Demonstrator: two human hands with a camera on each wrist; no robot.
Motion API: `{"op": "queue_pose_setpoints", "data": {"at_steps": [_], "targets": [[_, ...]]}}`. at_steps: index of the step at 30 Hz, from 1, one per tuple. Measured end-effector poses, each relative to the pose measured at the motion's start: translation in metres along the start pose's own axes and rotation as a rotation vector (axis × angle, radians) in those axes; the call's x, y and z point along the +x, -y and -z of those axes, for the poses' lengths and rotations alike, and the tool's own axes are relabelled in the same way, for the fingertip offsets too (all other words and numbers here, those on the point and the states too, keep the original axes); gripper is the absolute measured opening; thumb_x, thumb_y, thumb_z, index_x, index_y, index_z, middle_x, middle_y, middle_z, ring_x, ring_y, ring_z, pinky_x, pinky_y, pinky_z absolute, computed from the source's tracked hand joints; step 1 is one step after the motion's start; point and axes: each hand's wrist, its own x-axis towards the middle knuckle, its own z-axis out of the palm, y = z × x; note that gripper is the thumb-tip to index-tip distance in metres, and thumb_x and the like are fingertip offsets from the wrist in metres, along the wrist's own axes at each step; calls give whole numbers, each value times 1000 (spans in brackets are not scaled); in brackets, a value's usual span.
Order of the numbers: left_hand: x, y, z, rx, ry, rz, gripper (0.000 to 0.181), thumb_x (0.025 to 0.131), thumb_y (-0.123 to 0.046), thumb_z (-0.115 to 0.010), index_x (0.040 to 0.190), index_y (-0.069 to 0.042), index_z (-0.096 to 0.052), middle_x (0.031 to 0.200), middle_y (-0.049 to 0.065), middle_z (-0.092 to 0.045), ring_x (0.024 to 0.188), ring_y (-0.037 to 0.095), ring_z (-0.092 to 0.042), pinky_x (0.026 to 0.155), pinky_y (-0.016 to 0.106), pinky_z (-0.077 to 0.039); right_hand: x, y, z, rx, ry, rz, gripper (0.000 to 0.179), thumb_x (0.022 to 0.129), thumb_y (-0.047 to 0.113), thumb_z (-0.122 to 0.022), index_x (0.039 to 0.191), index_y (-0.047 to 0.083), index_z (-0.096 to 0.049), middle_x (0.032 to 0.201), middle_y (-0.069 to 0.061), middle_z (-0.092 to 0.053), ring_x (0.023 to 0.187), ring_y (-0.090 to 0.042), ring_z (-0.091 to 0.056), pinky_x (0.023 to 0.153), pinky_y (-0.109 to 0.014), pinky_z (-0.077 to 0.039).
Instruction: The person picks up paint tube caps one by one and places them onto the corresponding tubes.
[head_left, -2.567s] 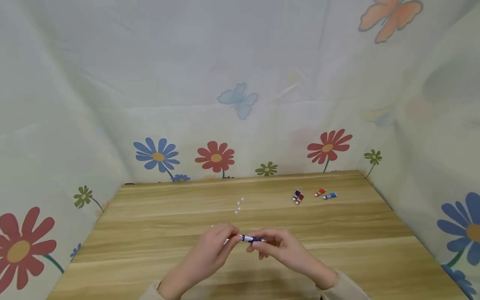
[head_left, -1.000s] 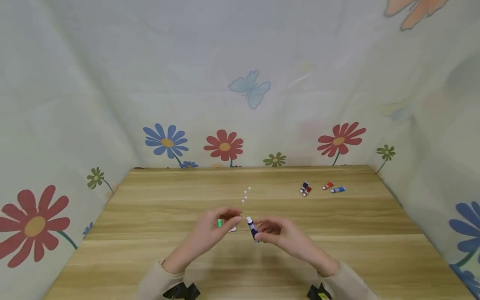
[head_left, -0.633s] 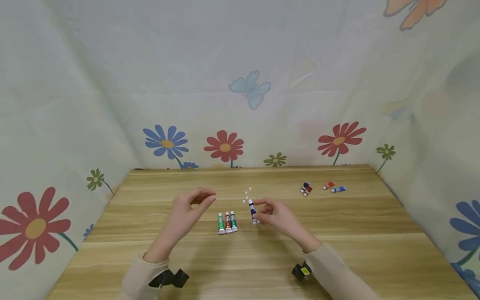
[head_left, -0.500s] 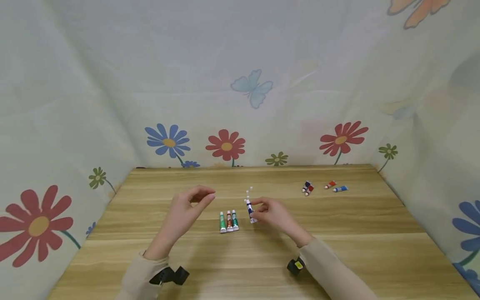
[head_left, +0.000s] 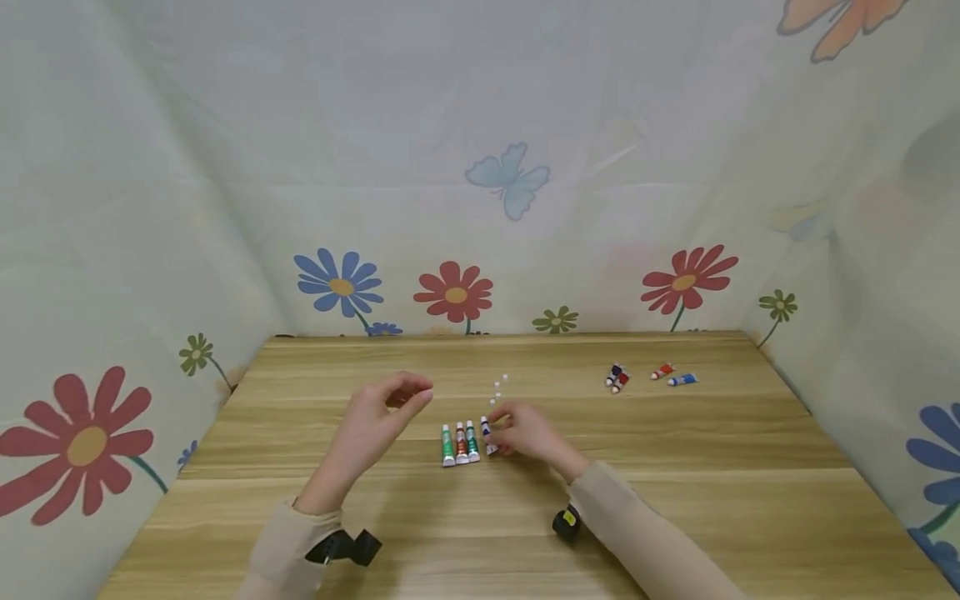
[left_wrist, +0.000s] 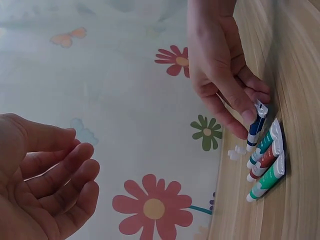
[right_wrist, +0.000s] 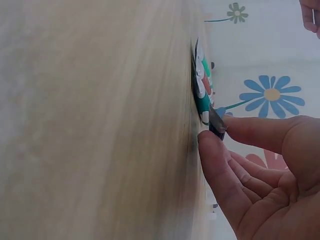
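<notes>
My right hand pinches a dark blue paint tube between thumb and fingers, low over the table, its white cap end pointing away from me. Just left of it lie three paint tubes side by side: a teal one, a reddish-brown one and a green one. In the left wrist view the dark blue tube is close beside the teal tube. My left hand hovers left of the row, fingers loosely curved around nothing.
Several small white pieces lie beyond the right hand on the wooden table. Farther right are a dark tube, a dark red tube, an orange-red tube and a blue tube. A flowered curtain encloses the table.
Both hands were on the dark blue tube at first. The left hand has let go and moved left, uncovering the three tubes. The right hand has brought the dark blue tube down beside them.
</notes>
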Motion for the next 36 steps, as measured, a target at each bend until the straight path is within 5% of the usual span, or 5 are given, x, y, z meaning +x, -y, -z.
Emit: {"op": "queue_pose_setpoints", "data": {"at_steps": [13, 36], "targets": [[27, 29, -26, 105, 133, 26, 21, 98, -28, -69, 110, -12, -72, 94, -1, -69, 84, 16, -62, 72, 32, -53, 4, 0, -13, 27, 42, -18, 23, 89, 5, -74, 106, -8, -69, 70, -6, -68, 56, -14, -62, 52, -29, -55], [84, 46, -86, 249, 347, -19, 10, 95, -17, -72, 100, -8, -71, 88, 0, -68, 78, 14, -60, 71, 31, -52, -4, 0, -6, 25, 63, -34, 25, 89, 1, -72, 109, -11, -68, 69, -10, -68, 56, -15, -63, 53, -29, -56]]}}
